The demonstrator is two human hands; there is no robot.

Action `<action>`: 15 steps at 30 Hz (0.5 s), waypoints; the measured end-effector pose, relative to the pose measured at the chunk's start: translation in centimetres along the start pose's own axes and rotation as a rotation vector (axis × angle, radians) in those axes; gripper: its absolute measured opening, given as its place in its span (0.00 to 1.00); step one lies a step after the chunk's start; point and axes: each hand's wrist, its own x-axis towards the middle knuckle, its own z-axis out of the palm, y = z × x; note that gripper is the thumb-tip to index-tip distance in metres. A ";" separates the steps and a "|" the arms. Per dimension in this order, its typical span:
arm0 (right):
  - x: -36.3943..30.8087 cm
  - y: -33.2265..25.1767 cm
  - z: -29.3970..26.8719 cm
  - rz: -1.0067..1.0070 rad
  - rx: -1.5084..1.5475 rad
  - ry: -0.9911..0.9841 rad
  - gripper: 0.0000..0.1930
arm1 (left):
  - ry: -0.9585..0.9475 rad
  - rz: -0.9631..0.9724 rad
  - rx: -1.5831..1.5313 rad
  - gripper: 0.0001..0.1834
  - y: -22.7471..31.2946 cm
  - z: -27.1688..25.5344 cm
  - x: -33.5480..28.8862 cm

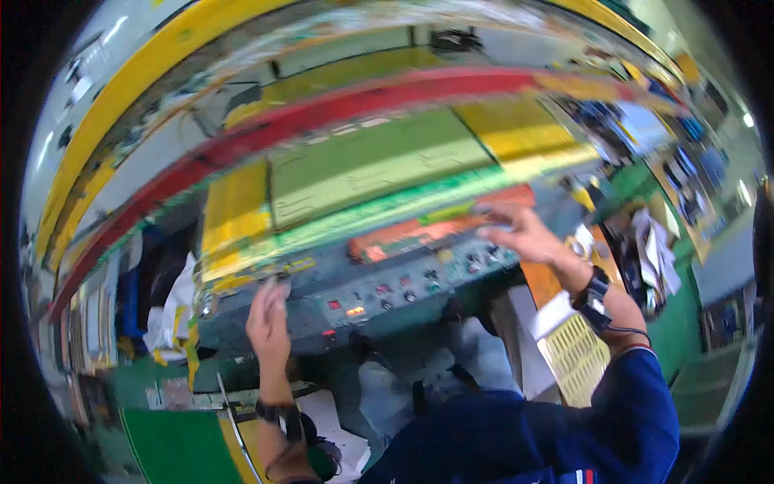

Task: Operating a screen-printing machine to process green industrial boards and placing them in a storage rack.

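Observation:
My left hand (267,323) is at the front left edge of a large machine, its fingers stretched toward the bed and nothing seen in them. My right hand (528,234) hovers by the right part of an orange tray-like strip (395,239), fingers apart and slightly curled. A bright green bar (447,213) lies on that strip, close to the right fingertips; blur hides whether they touch. Beyond is a flat green panel (379,165) framed by yellow side areas (516,129). Below the strip, a grey control panel (387,294) carries several knobs and a lit display.
A red beam (387,101) arches across the machine, with a yellow beam (161,48) farther off. White cloth or paper (171,319) hangs at the left. A yellow slotted sheet (574,355) lies below my right forearm. Cluttered benches (689,189) stand at the right.

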 end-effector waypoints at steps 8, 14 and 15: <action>0.7 3.1 9.9 0.017 0.156 -0.347 0.23 | 0.347 -0.289 -0.069 0.14 -2.2 -6.3 -14.0; 4.0 2.7 15.4 -0.082 0.123 -0.450 0.26 | 0.436 -0.331 -0.033 0.15 -0.8 -6.5 -14.5; 4.3 2.7 15.9 -0.081 0.123 -0.449 0.26 | 0.420 -0.330 -0.028 0.15 -0.8 -6.4 -14.4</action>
